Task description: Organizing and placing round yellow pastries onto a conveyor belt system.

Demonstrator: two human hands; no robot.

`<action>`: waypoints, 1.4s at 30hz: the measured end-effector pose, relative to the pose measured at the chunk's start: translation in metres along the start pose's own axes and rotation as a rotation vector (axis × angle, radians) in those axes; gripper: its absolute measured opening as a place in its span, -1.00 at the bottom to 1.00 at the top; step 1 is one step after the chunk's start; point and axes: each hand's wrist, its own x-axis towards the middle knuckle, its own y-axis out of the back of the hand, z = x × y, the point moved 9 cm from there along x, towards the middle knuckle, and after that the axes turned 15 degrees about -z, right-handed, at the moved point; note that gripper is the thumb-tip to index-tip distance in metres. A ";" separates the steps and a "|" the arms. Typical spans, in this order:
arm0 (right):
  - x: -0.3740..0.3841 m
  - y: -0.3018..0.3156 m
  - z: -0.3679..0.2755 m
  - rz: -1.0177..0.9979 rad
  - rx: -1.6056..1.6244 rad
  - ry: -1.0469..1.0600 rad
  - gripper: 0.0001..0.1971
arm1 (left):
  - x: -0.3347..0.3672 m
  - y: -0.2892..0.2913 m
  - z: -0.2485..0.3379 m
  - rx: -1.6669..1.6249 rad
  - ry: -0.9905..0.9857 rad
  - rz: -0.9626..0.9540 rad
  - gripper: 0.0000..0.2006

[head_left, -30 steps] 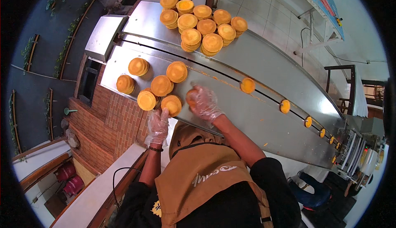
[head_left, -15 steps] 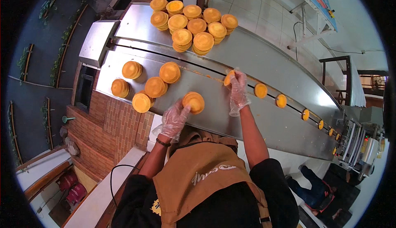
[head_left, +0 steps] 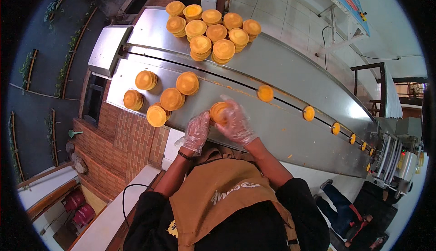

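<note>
A small stack of round golden biscuits point(head_left: 218, 112) stands near the front edge of the steel conveyor table point(head_left: 281, 128), between my two hands. My left hand point(head_left: 197, 130), in a clear plastic glove, is closed against its left side. My right hand point(head_left: 235, 120), gloved too and slightly blurred, wraps the stack from the right, its fingers over the top and hiding part of it. Single biscuits lie along the slot of the conveyor; the nearest biscuit point(head_left: 265, 93) is beyond my right hand, with a second biscuit point(head_left: 308, 113) farther right.
Several short biscuit stacks point(head_left: 172, 99) stand left of my hands. A larger group of stacks point(head_left: 216, 32) sits on the far side of the slot. A metal machine with rollers point(head_left: 394, 160) is at the right end. Another person point(head_left: 343, 214) is at the lower right.
My right hand has come left and nearer from the slot, bringing a biscuit to the stack at my left hand. The biscuits on the slot have shifted left.
</note>
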 end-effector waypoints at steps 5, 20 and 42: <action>-0.044 0.055 0.105 0.289 -0.146 -0.482 -0.50 | 0.000 -0.008 -0.033 -0.120 0.053 0.020 -0.56; -0.038 0.045 0.116 0.387 0.239 -0.596 -0.41 | 0.003 -0.005 -0.012 -0.056 0.056 -0.014 -0.59; -0.018 0.055 0.119 0.383 -0.102 -0.522 -0.41 | 0.004 -0.009 -0.021 -0.023 0.036 -0.001 -0.56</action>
